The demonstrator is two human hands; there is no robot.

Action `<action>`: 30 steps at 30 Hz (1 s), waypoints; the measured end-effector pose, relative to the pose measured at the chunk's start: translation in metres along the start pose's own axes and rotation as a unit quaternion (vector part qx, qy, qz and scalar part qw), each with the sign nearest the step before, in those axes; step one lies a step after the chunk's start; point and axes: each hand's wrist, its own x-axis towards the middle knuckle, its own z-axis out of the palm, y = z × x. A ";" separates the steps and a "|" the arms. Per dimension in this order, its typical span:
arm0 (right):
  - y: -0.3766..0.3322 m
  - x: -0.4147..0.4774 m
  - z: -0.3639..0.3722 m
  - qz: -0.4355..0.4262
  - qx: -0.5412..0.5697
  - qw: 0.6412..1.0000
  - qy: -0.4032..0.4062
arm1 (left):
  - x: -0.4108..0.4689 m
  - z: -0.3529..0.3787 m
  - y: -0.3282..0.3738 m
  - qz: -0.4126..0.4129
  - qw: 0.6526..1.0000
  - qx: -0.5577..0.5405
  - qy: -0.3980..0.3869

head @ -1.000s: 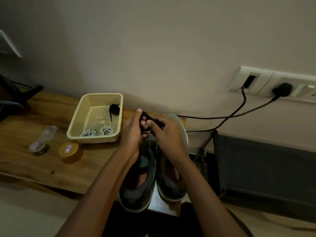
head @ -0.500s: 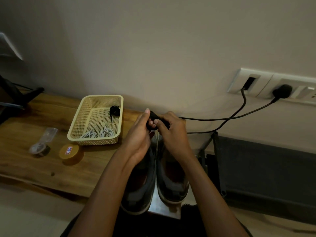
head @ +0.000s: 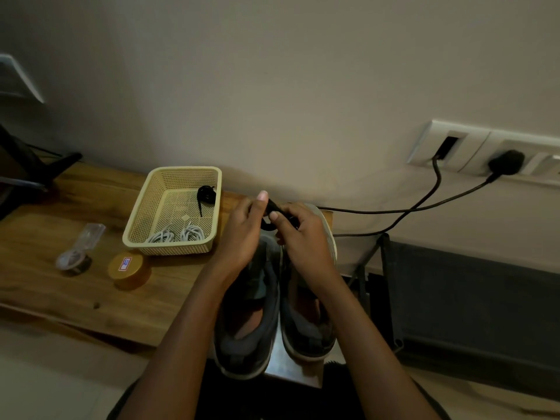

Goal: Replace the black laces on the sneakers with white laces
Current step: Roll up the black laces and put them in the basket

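Two dark grey sneakers, the left sneaker (head: 248, 322) and the right sneaker (head: 309, 316), stand side by side at the wooden table's right end, heels towards me. Above their toes my left hand (head: 242, 234) and my right hand (head: 303, 234) both pinch a bundled black lace (head: 271, 209) between their fingertips. A cream mesh basket (head: 142, 225) to the left holds another coiled black lace (head: 206, 194) and two coiled white laces (head: 178, 234).
On the wooden table (head: 60, 292) lie a clear plastic packet (head: 81, 247) and a round tan lid (head: 125, 265). Two black cables (head: 424, 204) run from wall sockets (head: 485, 153) down behind the sneakers. A dark stand (head: 33, 174) sits at far left.
Both hands shifted slightly right and up above the sneaker toes, working the black lace bundle between the fingers. The sneakers and basket stayed put.
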 end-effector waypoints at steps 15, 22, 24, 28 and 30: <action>0.003 0.007 0.010 0.103 0.016 0.994 0.019 | 0.003 -0.014 0.000 -0.014 0.998 -0.002 0.054; -0.025 0.032 0.056 0.134 0.045 0.990 -0.031 | 0.010 -0.042 0.003 -0.060 0.950 -0.151 0.268; -0.034 0.054 0.080 0.114 -0.009 0.990 -0.077 | 0.013 -0.057 0.003 -0.113 0.888 -0.260 0.364; -0.028 0.105 0.130 0.111 -0.112 0.980 -0.124 | 0.017 -0.087 -0.001 -0.165 0.778 -0.379 0.474; -0.015 0.127 0.156 0.091 -0.225 0.958 -0.149 | 0.020 -0.096 -0.004 -0.171 0.758 -0.389 0.495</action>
